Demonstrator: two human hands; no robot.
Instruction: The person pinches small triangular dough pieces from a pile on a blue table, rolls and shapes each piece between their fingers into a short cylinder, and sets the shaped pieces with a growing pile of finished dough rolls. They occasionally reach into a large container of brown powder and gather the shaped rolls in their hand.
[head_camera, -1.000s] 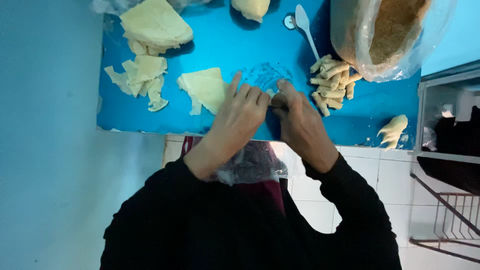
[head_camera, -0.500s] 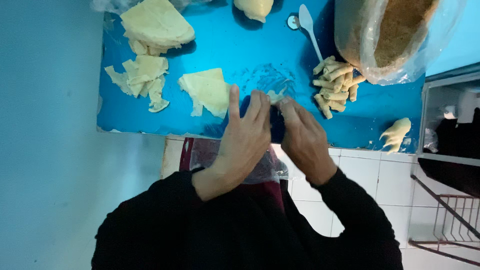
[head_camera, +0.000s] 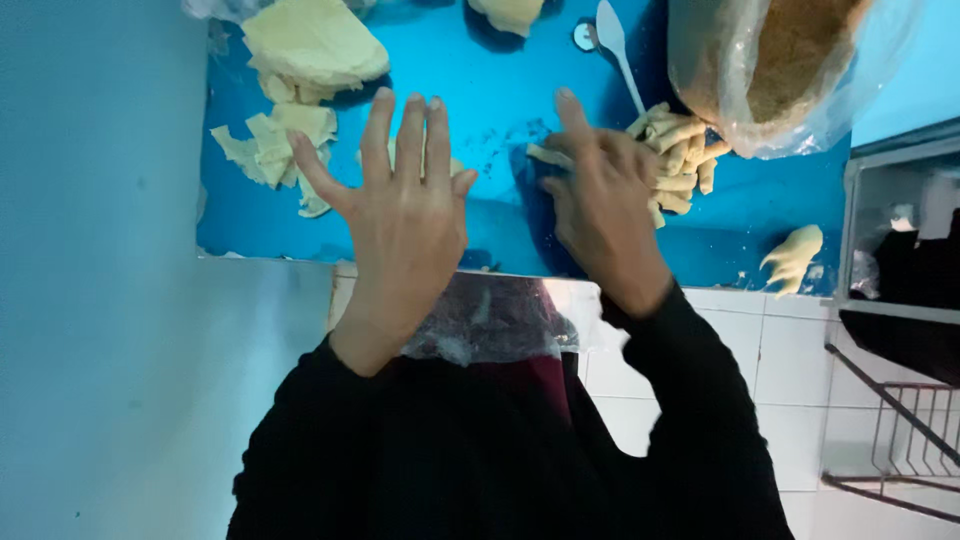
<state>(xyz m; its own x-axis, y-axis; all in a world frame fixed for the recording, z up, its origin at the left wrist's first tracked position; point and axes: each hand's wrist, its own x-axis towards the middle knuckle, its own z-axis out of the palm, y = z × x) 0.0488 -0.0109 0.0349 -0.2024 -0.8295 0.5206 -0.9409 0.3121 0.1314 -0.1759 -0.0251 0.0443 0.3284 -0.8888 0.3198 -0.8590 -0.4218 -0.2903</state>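
Left hand (head_camera: 405, 215) spread open, empty, above the blue table (head_camera: 500, 235); right hand (head_camera: 600, 205) pinches 1 rolled pastry (head_camera: 548, 156). Keep the seam tucked underneath when adding it beside the roll pile (head_camera: 680, 155).

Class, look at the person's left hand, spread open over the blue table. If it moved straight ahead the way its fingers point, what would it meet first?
Probably the pale dough sheet half-hidden behind the left hand; beyond it the blue table looks bare. Height above the table is unclear.

crumb bag (head_camera: 790, 70) cropped, wrapper sheet (head_camera: 455, 165) half hidden
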